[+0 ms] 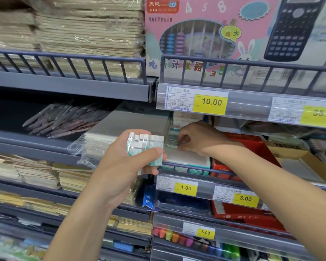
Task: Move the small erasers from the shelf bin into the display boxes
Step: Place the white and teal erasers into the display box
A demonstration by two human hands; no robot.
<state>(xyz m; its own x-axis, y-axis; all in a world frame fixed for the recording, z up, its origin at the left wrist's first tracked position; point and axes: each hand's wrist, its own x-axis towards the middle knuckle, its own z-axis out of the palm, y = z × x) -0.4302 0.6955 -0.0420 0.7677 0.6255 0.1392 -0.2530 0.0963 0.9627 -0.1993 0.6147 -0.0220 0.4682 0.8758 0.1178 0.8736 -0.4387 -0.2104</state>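
Here my left hand [128, 159] grips a bunch of small erasers [146, 147]; my right hand [194, 137] pinches one eraser at the display box [188, 159] by the shelf's front rail.

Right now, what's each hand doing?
Left hand: holding a bunch of small erasers.
Right hand: fingers pinching an eraser at the display box.
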